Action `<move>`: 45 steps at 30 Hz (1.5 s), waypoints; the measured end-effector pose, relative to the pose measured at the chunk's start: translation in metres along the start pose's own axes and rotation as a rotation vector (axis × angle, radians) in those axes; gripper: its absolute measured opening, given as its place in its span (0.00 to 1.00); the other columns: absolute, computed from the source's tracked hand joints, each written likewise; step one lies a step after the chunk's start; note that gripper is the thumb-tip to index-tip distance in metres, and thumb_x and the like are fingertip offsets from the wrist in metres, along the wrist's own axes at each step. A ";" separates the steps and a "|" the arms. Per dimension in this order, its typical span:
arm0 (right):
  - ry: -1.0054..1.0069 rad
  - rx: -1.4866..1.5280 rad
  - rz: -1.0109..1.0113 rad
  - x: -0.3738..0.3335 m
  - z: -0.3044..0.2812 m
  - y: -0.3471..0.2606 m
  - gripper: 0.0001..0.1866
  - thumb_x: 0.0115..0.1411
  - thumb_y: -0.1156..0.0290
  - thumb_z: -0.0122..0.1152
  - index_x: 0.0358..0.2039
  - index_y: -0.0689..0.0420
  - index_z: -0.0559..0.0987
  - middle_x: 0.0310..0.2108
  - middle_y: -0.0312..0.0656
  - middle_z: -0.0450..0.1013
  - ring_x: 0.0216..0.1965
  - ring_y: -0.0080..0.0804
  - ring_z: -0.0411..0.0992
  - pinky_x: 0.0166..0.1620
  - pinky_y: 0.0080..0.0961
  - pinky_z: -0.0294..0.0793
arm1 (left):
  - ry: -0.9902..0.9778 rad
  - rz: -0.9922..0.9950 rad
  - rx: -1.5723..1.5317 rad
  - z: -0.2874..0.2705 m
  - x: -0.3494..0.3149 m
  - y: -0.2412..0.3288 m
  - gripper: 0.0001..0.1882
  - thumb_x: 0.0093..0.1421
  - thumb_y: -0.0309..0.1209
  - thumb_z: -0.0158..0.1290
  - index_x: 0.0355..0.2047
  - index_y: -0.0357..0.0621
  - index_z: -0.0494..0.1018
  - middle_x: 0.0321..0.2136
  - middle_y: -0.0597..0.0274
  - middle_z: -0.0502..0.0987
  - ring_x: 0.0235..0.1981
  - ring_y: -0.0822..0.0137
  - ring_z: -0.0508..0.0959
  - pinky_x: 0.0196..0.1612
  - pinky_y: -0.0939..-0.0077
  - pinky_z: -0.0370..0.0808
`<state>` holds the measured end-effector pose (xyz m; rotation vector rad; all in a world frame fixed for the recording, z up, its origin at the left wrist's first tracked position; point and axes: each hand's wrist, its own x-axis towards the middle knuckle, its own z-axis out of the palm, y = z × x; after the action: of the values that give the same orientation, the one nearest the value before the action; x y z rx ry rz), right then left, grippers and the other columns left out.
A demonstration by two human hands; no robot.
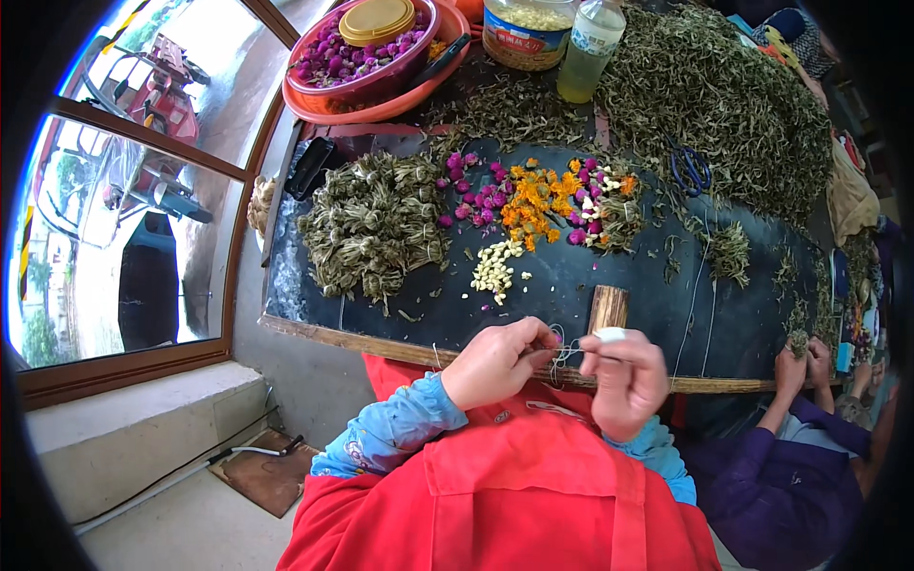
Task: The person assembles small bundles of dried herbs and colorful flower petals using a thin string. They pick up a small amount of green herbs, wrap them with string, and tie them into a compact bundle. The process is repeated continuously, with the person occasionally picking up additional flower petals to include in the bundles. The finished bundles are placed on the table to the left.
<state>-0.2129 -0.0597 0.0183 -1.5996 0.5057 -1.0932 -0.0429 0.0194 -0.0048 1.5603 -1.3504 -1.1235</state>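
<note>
Both hands are over the near edge of the dark table (552,309). My left hand (500,364) is closed in a pinch. A thin white string (566,350) runs in loose loops between it and my right hand (630,379), which is also pinched on the string. Something small and purple shows at the left fingertips, too hidden to name. A white wrap sits on a finger of the right hand. Just beyond the hands stands a short wooden post (608,306). Pale seed-like pieces (495,269), orange flowers (535,198) and purple globe flowers (479,195) lie farther back.
Tied bundles of dried leaves (376,224) are piled at left. Loose dried leaves (714,114) heap at far right, with blue-handled scissors (690,171) beside them. A basin (314,109), a jar (526,38) and a bottle (590,52) stand at the back. Another person's hands (803,366) work at right.
</note>
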 end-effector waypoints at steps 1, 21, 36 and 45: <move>-0.011 0.052 -0.026 -0.001 -0.004 -0.001 0.06 0.64 0.79 0.55 0.42 0.62 0.71 0.36 0.49 0.78 0.26 0.20 0.73 0.30 0.16 0.74 | -0.061 -0.046 0.038 -0.003 -0.001 -0.006 0.09 0.61 0.26 0.56 0.41 0.37 0.72 0.30 0.57 0.80 0.31 0.69 0.81 0.35 0.74 0.77; -0.158 0.055 0.267 -0.003 -0.005 -0.004 0.06 0.68 0.74 0.51 0.41 0.63 0.72 0.26 0.41 0.76 0.20 0.16 0.71 0.24 0.14 0.71 | 0.331 -0.100 0.797 -0.030 0.037 -0.030 0.09 0.54 0.38 0.60 0.28 0.47 0.80 0.26 0.59 0.78 0.28 0.55 0.80 0.31 0.62 0.77; -0.240 -0.062 0.331 -0.003 0.025 -0.002 0.08 0.63 0.83 0.55 0.42 0.66 0.78 0.33 0.43 0.77 0.31 0.26 0.80 0.33 0.19 0.79 | 0.181 -0.276 -1.106 -0.045 -0.016 -0.010 0.12 0.62 0.21 0.55 0.47 0.34 0.72 0.38 0.51 0.81 0.35 0.68 0.82 0.38 0.79 0.81; -0.192 -0.173 0.362 -0.030 0.044 -0.032 0.09 0.61 0.81 0.60 0.42 0.65 0.80 0.30 0.41 0.78 0.22 0.18 0.74 0.24 0.17 0.73 | -0.021 -0.132 -1.321 -0.043 -0.040 -0.015 0.05 0.62 0.22 0.55 0.40 0.38 0.76 0.38 0.50 0.80 0.33 0.69 0.80 0.32 0.80 0.79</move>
<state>-0.1967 -0.0026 0.0363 -1.6607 0.7419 -0.6322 0.0007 0.0615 0.0004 0.6239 -0.2582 -1.5972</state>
